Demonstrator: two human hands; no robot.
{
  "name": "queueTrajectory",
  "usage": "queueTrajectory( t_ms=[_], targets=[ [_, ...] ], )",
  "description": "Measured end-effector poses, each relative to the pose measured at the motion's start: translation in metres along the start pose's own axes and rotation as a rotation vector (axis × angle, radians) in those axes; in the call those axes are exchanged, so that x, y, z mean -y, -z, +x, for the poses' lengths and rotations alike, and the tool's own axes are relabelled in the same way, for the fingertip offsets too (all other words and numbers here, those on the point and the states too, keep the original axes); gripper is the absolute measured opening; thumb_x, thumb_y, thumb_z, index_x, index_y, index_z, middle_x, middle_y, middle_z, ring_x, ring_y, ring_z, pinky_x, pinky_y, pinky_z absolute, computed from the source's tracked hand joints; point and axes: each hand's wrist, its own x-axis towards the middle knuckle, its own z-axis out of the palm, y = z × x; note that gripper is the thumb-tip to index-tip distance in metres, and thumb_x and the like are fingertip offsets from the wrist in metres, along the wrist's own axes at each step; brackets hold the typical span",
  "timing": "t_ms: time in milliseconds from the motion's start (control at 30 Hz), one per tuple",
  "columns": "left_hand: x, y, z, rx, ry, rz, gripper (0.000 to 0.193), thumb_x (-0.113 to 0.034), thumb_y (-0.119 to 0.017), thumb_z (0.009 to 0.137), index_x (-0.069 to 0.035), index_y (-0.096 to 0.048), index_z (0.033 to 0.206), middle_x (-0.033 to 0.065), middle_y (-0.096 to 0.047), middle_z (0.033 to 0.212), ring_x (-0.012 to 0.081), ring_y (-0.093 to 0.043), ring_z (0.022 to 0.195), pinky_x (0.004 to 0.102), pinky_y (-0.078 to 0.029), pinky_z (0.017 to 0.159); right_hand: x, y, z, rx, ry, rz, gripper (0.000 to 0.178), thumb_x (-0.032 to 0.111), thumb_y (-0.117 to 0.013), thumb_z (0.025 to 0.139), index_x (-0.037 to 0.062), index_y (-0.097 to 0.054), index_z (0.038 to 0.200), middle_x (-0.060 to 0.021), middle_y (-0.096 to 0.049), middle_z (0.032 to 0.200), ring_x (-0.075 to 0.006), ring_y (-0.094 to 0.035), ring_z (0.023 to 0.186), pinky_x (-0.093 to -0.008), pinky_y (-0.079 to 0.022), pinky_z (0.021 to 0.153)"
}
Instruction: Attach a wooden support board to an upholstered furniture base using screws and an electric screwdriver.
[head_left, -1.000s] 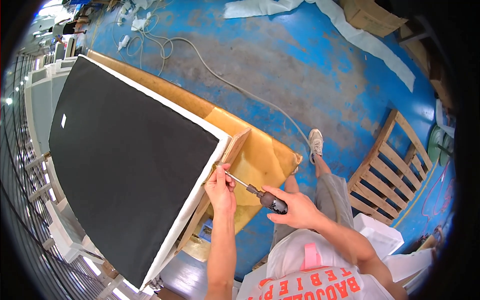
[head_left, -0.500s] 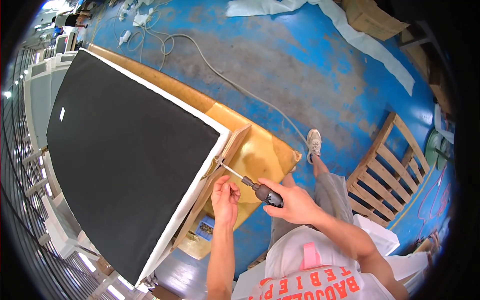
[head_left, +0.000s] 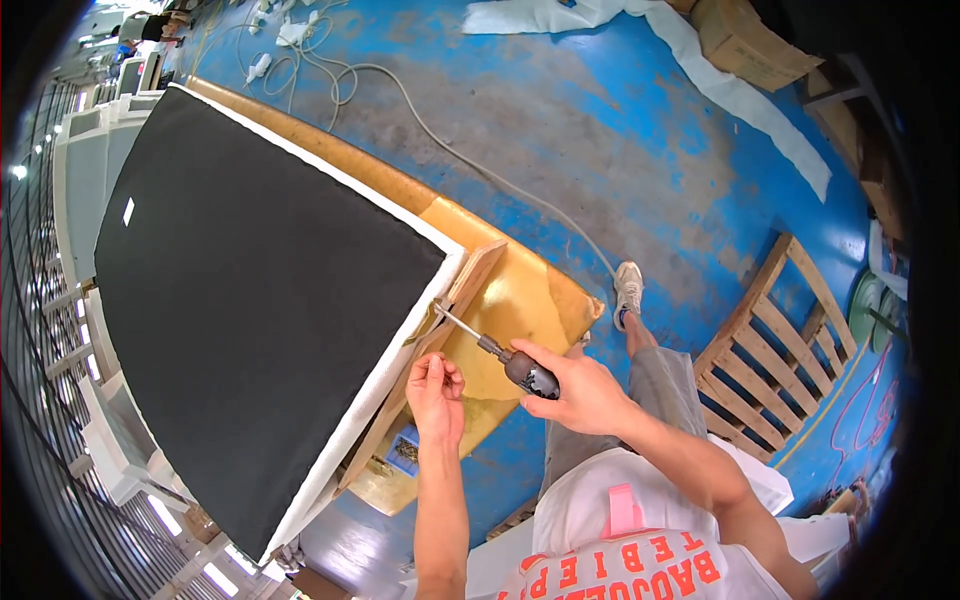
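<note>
My right hand (head_left: 590, 393) is wrapped around a dark power screwdriver (head_left: 531, 374) with a long thin bit. The bit's tip meets a small metal bracket (head_left: 441, 306) at the wooden edge board (head_left: 470, 275) of a large black-covered panel (head_left: 265, 270) with white edging. Beside that board, my left hand (head_left: 436, 395) has its fingers curled and the thumb pressed against them. What they hold, if anything, is too small to make out. A blue box of small metal pieces (head_left: 405, 452) sits just below my left hand.
The panel rests on a yellow-brown bench (head_left: 515, 305). A pale hose (head_left: 490, 172) crosses the blue floor near my shoe. At the right lies a wooden pallet (head_left: 780, 350). A cardboard box (head_left: 750, 42) and white sheeting (head_left: 730, 95) are at the far right.
My left hand has shifted slightly left and its fingers have closed more tightly. The screwdriver and right hand have moved slightly left, the bit still at the panel's edge.
</note>
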Motion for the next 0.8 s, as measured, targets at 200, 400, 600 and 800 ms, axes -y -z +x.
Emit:
queueTrajectory(
  t_ms=[200, 400, 600, 800],
  targets=[
    [-0.003, -0.016, 0.003, 0.006, -0.018, -0.018, 0.009, -0.014, -0.064, 0.101, -0.007, -0.063, 0.106, 0.0029, -0.063, 0.086, 0.0127, -0.058, 0.074, 0.0247, -0.046, 0.061, 0.000, 0.005, 0.002, -0.027, 0.045, 0.004, 0.077, 0.029, -0.074, 0.080, 0.0199, -0.045, 0.150, -0.0170, -0.070, 0.089, -0.0377, -0.068, 0.077, -0.0433, -0.053, 0.068],
    [-0.005, -0.023, 0.007, 0.067, -0.014, -0.109, 0.011, -0.018, -0.061, 0.103, -0.008, -0.063, 0.106, 0.0021, -0.061, 0.085, 0.0129, -0.056, 0.074, 0.0256, -0.044, 0.061, -0.009, 0.009, 0.004, -0.015, 0.061, -0.110, 0.078, 0.030, -0.075, 0.078, 0.0242, -0.045, 0.151, -0.0170, -0.069, 0.086, -0.0381, -0.067, 0.074, -0.0451, -0.052, 0.068],
    [-0.009, -0.021, 0.008, 0.129, 0.045, -0.224, 0.016, -0.023, -0.062, 0.103, -0.007, -0.064, 0.103, 0.0006, -0.059, 0.078, 0.0128, -0.053, 0.070, 0.0248, -0.042, 0.061, -0.013, 0.020, -0.034, 0.083, 0.056, -0.109, 0.078, 0.035, -0.075, 0.078, 0.0289, -0.046, 0.151, -0.0164, -0.066, 0.077, -0.0351, -0.066, 0.068, -0.0435, -0.052, 0.065],
    [-0.007, -0.021, 0.009, 0.259, 0.091, -0.118, 0.017, -0.023, -0.065, 0.101, -0.006, -0.065, 0.100, 0.0015, -0.059, 0.078, 0.0123, -0.054, 0.070, 0.0245, -0.042, 0.060, -0.023, 0.019, -0.042, 0.092, 0.055, -0.072, 0.075, 0.034, -0.076, 0.079, 0.0290, -0.048, 0.149, -0.0147, -0.065, 0.074, -0.0340, -0.065, 0.064, -0.0430, -0.051, 0.063]
  ],
)
